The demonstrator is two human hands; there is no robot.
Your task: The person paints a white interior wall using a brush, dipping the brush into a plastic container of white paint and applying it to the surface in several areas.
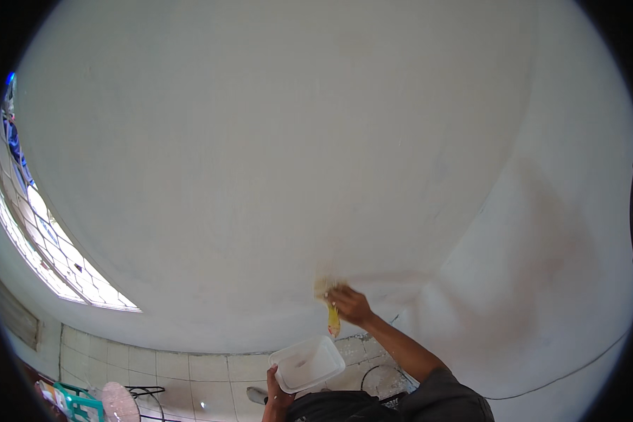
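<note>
A broad paintbrush [333,320] with a yellow handle and pale bristles is gripped in my right hand [350,304]. Its bristles lie against the white wall [260,176], low down and just right of the middle. Below and left of the brush, my left hand [280,389] holds a white rectangular plastic tub [315,380] by its left rim, fingers out of sight underneath. The tub is tilted so its inside shows, with a small greyish mark on the bottom. Whether paint lies in it I cannot tell.
At the left is a bright window [56,246] with a metal grille. A green plastic stool [81,402] and a round pinkish-white seat [119,402] stand on the tiled floor [172,366] at lower left. A thin cable [563,383] runs along the right wall.
</note>
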